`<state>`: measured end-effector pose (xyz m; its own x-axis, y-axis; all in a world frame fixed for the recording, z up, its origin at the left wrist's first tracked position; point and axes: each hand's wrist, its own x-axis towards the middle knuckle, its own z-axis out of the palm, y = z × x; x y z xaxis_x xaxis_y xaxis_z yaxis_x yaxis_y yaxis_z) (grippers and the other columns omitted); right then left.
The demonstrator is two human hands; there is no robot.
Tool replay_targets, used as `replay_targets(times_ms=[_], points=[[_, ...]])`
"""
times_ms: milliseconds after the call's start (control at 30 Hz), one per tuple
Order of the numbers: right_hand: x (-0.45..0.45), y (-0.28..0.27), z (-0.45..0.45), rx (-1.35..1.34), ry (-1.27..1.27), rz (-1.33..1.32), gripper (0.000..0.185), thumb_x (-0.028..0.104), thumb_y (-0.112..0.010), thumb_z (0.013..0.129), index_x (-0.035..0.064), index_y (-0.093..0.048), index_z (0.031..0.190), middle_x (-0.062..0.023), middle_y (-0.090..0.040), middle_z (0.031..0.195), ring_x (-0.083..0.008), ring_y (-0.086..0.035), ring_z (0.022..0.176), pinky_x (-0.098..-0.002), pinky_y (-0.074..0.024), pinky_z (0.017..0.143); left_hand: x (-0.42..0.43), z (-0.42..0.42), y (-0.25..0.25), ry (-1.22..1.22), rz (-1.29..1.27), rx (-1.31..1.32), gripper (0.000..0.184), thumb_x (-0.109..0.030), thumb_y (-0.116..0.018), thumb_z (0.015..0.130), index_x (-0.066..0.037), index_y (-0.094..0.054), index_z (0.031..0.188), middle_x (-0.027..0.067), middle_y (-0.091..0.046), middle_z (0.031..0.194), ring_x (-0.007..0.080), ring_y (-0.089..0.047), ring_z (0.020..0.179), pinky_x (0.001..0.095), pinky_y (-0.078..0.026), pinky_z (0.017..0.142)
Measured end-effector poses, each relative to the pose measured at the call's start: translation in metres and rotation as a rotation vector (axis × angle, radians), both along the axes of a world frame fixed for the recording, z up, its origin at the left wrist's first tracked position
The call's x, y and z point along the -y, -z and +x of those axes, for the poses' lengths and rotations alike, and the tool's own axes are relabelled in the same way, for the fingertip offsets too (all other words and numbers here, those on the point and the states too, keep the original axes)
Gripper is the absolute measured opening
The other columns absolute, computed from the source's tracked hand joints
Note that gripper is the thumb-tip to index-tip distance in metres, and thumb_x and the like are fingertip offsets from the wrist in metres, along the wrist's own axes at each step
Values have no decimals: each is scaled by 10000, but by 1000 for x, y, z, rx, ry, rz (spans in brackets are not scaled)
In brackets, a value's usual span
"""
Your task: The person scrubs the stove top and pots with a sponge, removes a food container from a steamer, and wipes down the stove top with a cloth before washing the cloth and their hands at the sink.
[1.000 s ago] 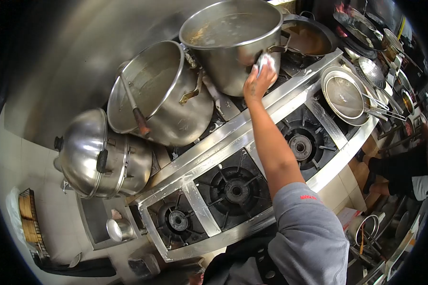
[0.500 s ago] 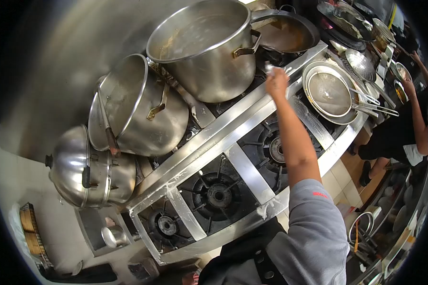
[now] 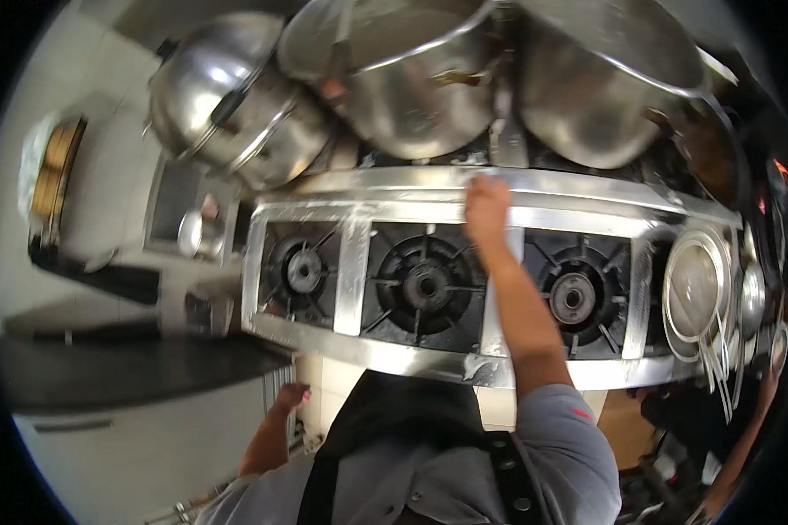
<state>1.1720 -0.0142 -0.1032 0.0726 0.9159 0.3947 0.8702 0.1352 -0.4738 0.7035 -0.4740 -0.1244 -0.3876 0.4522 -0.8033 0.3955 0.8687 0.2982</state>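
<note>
My right hand (image 3: 488,210) is closed and presses on the steel rail (image 3: 394,181) along the back of the stove. What it holds is hidden under the fingers. Black burners (image 3: 426,280) lie below and beside my right forearm, and the steel frame (image 3: 353,271) around them has whitish foam streaks. My left hand (image 3: 294,396) hangs low at the left, beside my apron, with fingers curled. A small reddish spot shows at its fingers, too small to name.
Behind the rail stand a lidded steel pot (image 3: 210,79), a tilted pot (image 3: 420,101) and a large pot (image 3: 587,105). Strainers (image 3: 696,284) lie on the stove's right end. Another person's arm (image 3: 753,429) is at the far right. A small saucepan (image 3: 200,234) sits at the left.
My view has swung left. My right hand has come from the back near the wok, with something small and whitish in it, to the middle of the rail. My left hand has come clearly into view.
</note>
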Motion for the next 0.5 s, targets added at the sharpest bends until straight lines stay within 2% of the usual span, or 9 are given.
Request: replay_targets(times_ms=[33, 133, 233, 333, 367, 400, 433, 467, 500], points=[[-13, 33, 29, -161, -57, 409, 84, 100, -549, 712, 52, -606, 752, -144, -578, 776, -312, -545, 781, -412, -426, 687, -3, 15, -17, -86, 50, -18, 258, -245, -544, 868, -6, -636, 896, 66, -643, 739, 142, -578, 588, 285, -451, 492], [-9, 26, 141, 257, 167, 218, 131, 110, -543, 741, 24, -630, 786, -130, -607, 829, -312, -559, 786, -409, -440, 700, 7, 31, -34, -289, 86, -30, 272, -245, -546, 866, -7, -638, 959, 74, -657, 789, 143, -589, 613, 281, -456, 504], [15, -36, 123, 401, 397, 156, 193, 163, -530, 801, 35, -619, 914, -120, -610, 891, -326, -554, 823, -435, -454, 688, 65, 20, -8, -396, -54, 4, 281, -257, -552, 866, -13, -638, 977, 72, -660, 806, 138, -596, 625, 281, -456, 496], [7, -26, 73, 341, 338, 170, 189, 160, -541, 776, 46, -614, 907, -120, -603, 859, -320, -553, 738, -442, -452, 661, 151, 2, 46, -250, -202, 121, 250, -284, -610, 843, -38, -651, 864, 44, -647, 698, 131, -587, 559, 267, -427, 435], [-3, 4, 50, 129, 206, 286, 160, 154, -547, 758, 47, -606, 862, -125, -593, 833, -315, -550, 697, -443, -437, 639, 166, 10, 46, -369, -217, 83, 254, -290, -623, 834, -38, -647, 851, 43, -641, 678, 131, -584, 544, 266, -422, 427], [0, -10, 10, 303, 104, 397, 127, 140, -552, 742, 47, -598, 816, -126, -587, 799, -310, -546, 689, -435, -424, 624, 179, 20, 43, -490, -233, 45, 259, -296, -635, 826, -37, -643, 838, 43, -634, 657, 132, -580, 529, 266, -416, 420], [-7, 26, -29, -260, -9, 297, 121, 126, -555, 724, 46, -602, 801, -118, -584, 780, -308, -542, 719, -419, -416, 630, 194, 20, 49, -539, -234, 85, 269, -304, -638, 822, -36, -640, 830, 45, -637, 664, 135, -583, 531, 270, -419, 420], [5, -10, -83, 60, 5, 219, 102, 134, -532, 753, 48, -571, 790, -91, -541, 730, -229, -539, 766, -319, -423, 628, 204, 17, 53, -586, -234, 123, 279, -313, -641, 819, -34, -637, 822, 47, -639, 671, 139, -585, 532, 274, -421, 420], [4, -12, -134, -2, -24, 173, 103, 144, -528, 779, 51, -571, 785, -94, -546, 734, -240, -542, 780, -347, -426, 657, 201, 18, 41, -553, -220, 81, 276, -306, -631, 825, -31, -642, 843, 52, -646, 684, 140, -585, 530, 275, -427, 430]])
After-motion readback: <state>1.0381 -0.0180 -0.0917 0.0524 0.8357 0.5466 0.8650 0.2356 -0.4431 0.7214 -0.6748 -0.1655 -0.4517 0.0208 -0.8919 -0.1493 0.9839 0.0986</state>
